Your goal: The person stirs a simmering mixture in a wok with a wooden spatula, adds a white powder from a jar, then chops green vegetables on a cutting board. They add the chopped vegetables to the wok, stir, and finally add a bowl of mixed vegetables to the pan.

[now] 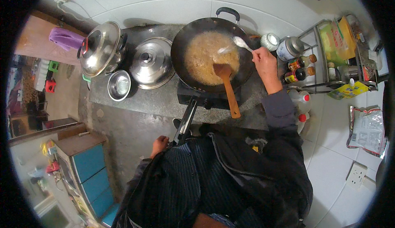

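A black wok (177, 51) of bubbling yellow-brown broth (201, 59) sits on a dark stove (214, 100). My right hand (265, 65) pinches a white spoon (243, 43) over its right side. A whitish blur shows over the broth, left of the spoon's bowl. The brown wooden spatula (230, 94) rests with its blade in the broth and its handle over the near rim. Near my waist, my left hand (159, 146) is curled closed beside the wok's long handle (187, 119); what it holds, if anything, is hidden.
Left on the counter stand a lidded steel pot (98, 49), a steel lid (150, 63) and a small steel bowl (119, 86). To the right are a white jar (270, 41), a lidded canister (290, 49), sauce bottles (300, 63) and a metal rack (323, 51) of packets.
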{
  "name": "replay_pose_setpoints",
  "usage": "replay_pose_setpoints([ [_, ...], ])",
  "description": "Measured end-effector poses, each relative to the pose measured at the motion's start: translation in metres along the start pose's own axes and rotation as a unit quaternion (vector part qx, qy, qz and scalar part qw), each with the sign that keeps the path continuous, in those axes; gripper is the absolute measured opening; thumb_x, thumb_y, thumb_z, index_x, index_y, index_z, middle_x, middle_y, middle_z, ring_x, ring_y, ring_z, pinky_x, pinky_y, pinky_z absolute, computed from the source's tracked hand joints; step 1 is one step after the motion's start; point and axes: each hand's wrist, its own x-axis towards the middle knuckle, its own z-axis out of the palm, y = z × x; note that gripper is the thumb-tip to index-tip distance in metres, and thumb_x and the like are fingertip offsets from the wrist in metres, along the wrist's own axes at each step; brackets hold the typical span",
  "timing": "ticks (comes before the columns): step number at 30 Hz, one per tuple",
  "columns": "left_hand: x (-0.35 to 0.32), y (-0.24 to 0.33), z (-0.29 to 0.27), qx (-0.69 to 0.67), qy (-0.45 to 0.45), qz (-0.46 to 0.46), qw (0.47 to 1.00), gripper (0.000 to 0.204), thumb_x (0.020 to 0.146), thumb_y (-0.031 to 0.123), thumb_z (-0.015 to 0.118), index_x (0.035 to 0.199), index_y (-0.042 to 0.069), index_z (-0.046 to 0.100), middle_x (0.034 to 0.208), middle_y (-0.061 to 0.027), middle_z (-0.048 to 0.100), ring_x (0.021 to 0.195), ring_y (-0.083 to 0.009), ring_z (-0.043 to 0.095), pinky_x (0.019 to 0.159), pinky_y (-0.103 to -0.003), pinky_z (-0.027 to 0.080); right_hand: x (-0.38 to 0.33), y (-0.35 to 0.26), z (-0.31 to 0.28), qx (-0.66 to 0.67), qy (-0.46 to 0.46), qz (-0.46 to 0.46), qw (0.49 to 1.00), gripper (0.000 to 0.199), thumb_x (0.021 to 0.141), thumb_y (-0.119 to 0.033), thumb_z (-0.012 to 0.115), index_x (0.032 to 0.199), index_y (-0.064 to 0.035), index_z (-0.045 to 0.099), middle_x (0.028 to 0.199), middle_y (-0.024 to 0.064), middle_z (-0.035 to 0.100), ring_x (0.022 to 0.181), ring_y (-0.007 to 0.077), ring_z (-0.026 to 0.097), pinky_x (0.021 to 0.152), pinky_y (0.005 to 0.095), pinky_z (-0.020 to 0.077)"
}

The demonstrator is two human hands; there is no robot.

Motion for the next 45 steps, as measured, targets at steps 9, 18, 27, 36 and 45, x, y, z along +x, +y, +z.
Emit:
replay_pose_setpoints([
  [9, -0.004, -0.037, -0.005, 0.078, 0.034, 0.044, 0.995, 0.033, 0.085, 0.033, 0.055, 0.088, 0.001, 0.065, 0.075, -0.0112, 0.068, 0.068, -0.0246, 0.065, 0.064, -0.035, 0.050, 0.025, 0.149, -0.010, 0.016, 0.151, 0.320, 0.935, 0.017, 0.083, -0.017, 0.062, 0.079, -0.0004, 0.059, 0.061, 0.0080, 0.064, 0.057, 0.0177, 0.066, 0.056, 0.0304, 0.0501],
  [18, -0.028, -0.023, -0.011, 0.151, 0.061, 0.055, 0.985, 0.032, 0.085, 0.033, 0.055, 0.087, 0.003, 0.067, 0.073, -0.0111, 0.067, 0.070, -0.0247, 0.066, 0.065, -0.036, 0.050, 0.034, 0.251, 0.051, -0.243, 0.051, 0.244, 0.937, 0.017, 0.078, -0.019, 0.060, 0.079, -0.0026, 0.063, 0.069, 0.0139, 0.065, 0.061, 0.0280, 0.066, 0.063, 0.0380, 0.0512],
  [27, -0.035, -0.020, -0.013, 0.180, 0.048, 0.012, 0.982, 0.036, 0.083, 0.039, 0.057, 0.093, 0.005, 0.067, 0.084, -0.0149, 0.067, 0.083, -0.0308, 0.065, 0.072, -0.039, 0.049, 0.038, 0.304, 0.089, 0.066, 0.045, 0.404, 0.911, 0.013, 0.079, -0.005, 0.054, 0.078, 0.0058, 0.061, 0.070, 0.0141, 0.065, 0.060, 0.0231, 0.066, 0.050, 0.0309, 0.0514],
  [36, -0.035, -0.025, -0.006, 0.172, 0.066, 0.003, 0.983, 0.034, 0.082, 0.037, 0.059, 0.097, 0.007, 0.066, 0.085, -0.0148, 0.067, 0.083, -0.0307, 0.065, 0.072, -0.039, 0.050, 0.026, 0.255, 0.066, 0.333, 0.168, 0.528, 0.763, 0.014, 0.083, -0.002, 0.057, 0.092, 0.0091, 0.056, 0.075, 0.0147, 0.064, 0.063, 0.0235, 0.066, 0.055, 0.0310, 0.0558],
  [45, -0.018, -0.027, -0.007, 0.157, 0.047, 0.055, 0.985, 0.033, 0.084, 0.034, 0.057, 0.095, 0.005, 0.066, 0.084, -0.0139, 0.068, 0.082, -0.0290, 0.066, 0.072, -0.039, 0.050, 0.013, 0.215, 0.032, 0.382, 0.251, 0.490, 0.742, 0.018, 0.086, -0.004, 0.058, 0.097, 0.0077, 0.053, 0.081, 0.0151, 0.062, 0.066, 0.0229, 0.065, 0.058, 0.0316, 0.0565],
])
